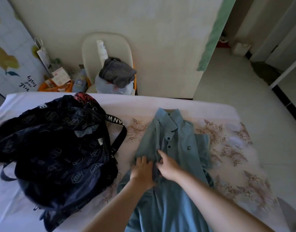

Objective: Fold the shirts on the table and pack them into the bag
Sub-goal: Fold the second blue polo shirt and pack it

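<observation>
A light blue polo shirt [179, 141] lies lengthwise on the table [244, 148], collar at the far end, its left side folded in over the front. My left hand [143, 168] lies flat on that folded part, fingers straight. Beside it, my right hand [166, 164] touches the cloth near the button placket, index finger stretched out; whether its thumb pinches a fold I cannot tell. A large dark blue patterned bag [57, 144] with black lettered straps sits slumped on the left of the table, some blue fabric showing at its opening.
The table carries a white cloth with a floral print. Behind the far edge stands a cream chair [93, 52] holding a grey garment [118, 72] on a pale one. Boxes, bottles and a paper bag clutter the left corner. Open tiled floor [235, 84] lies to the right.
</observation>
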Motion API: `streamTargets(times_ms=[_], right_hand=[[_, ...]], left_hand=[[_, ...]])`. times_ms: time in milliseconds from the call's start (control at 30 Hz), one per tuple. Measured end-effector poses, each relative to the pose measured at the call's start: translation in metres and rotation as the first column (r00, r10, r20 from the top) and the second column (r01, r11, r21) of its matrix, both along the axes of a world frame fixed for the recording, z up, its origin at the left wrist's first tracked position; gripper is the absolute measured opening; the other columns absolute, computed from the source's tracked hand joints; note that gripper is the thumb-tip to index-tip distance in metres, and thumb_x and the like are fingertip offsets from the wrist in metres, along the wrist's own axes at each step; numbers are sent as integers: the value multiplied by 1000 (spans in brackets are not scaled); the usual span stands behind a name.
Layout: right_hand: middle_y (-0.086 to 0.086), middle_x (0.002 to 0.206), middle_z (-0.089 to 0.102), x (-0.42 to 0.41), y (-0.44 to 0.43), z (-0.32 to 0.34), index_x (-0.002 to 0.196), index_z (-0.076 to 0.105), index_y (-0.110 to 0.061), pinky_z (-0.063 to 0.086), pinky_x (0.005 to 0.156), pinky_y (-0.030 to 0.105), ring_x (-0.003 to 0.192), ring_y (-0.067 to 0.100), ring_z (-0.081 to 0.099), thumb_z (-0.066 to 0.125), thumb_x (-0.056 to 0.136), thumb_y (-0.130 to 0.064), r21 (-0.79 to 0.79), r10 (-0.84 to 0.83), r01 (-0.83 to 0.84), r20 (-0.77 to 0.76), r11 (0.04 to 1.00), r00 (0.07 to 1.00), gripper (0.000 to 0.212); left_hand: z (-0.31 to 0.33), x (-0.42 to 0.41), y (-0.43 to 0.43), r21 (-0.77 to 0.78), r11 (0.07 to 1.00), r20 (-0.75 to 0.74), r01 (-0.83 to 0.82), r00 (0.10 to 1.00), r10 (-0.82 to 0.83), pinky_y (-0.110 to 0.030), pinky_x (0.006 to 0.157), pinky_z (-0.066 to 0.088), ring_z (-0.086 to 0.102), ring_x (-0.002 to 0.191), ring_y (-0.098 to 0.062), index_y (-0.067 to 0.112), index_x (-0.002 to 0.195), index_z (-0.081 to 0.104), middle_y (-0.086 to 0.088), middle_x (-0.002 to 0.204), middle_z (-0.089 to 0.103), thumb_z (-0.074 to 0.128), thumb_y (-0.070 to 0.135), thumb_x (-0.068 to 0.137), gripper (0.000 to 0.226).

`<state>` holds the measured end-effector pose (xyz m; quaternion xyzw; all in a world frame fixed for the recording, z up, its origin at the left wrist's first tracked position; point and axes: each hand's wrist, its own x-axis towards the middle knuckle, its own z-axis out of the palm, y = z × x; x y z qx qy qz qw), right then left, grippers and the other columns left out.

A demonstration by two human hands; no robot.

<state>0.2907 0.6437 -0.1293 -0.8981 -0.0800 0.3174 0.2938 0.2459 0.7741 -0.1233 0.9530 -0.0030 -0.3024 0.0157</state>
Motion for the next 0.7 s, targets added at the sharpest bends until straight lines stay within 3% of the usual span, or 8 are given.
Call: streamTargets(times_ms=[67, 167, 267, 333, 400, 500, 567, 700], right_hand=[[-2, 96, 61, -1, 7, -3, 145, 34, -41, 49, 59, 27, 77, 19, 65, 62, 95, -30, 89, -172, 175, -42, 981, 984, 58], [1, 83, 65, -1, 20, 1, 137, 50, -24, 56, 60, 33, 64, 17, 64, 71, 89, -16, 228, -352, 370, -116, 901, 929, 53], [1, 115, 70, 12, 39, 24, 136, 44, -19, 55, 72, 28, 86, 10, 68, 69, 91, -17, 412, -430, 469, -190, 781, 883, 52], [-10, 136, 58, 23, 48, 40, 149, 25, -31, 49, 75, 20, 100, 4, 62, 64, 94, -19, 484, -344, 372, -150, 792, 927, 69], [-16, 143, 48, 32, 49, 50, 152, 21, -34, 49, 72, 18, 109, 7, 61, 60, 95, -20, 420, -233, 221, -22, 880, 972, 71], [-8, 148, 48, 42, 26, 51, 147, 40, -27, 48, 94, 27, 129, 17, 53, 51, 98, -18, 207, -86, 43, 203, 977, 975, 51], [-2, 142, 54, 49, -2, 45, 139, 50, -23, 47, 101, 36, 125, 21, 55, 47, 99, -12, 124, -128, 98, 256, 987, 958, 42], [6, 130, 63, 65, -77, 23, 128, 59, -21, 49, 96, 36, 117, 26, 60, 46, 92, -1, -31, -253, 282, 357, 959, 899, 43]], left_hand=[[1, -2, 3, -120, 988, 77, -102, 991, 111, -41, 99, 43, 39, 124, -29, 23, 134, 52, -7, 133, 43, 56, 38, 91, 46], [27, 6, 20, -263, 945, 126, -193, 965, 232, -37, 89, 51, 58, 110, -27, 15, 124, 56, -9, 123, 60, 51, 25, 94, 31], [62, 24, 53, -361, 881, 273, -304, 869, 412, -42, 76, 55, 62, 88, -27, 11, 126, 43, -12, 110, 63, 40, 6, 97, 29], [84, 35, 85, -521, 779, 390, -350, 713, 582, -38, 60, 45, 55, 74, -26, 14, 122, 42, -10, 94, 60, 43, 0, 90, 35], [96, 47, 116, -518, 788, 507, -333, 623, 596, -35, 60, 38, 51, 74, -29, 17, 113, 47, -10, 96, 55, 45, -2, 85, 34], [97, 65, 132, -291, 844, 505, -450, 677, 535, -44, 76, 46, 51, 98, -35, 13, 116, 56, -14, 117, 50, 43, 2, 91, 30], [89, 74, 113, -77, 896, 491, -438, 765, 416, -43, 97, 41, 41, 120, -34, 11, 127, 53, -13, 133, 44, 49, 6, 92, 36], [63, 92, 36, -255, 965, 484, -62, 856, 183, -40, 110, 30, 30, 134, -30, 18, 144, 40, -5, 148, 33, 59, -4, 78, 72]])
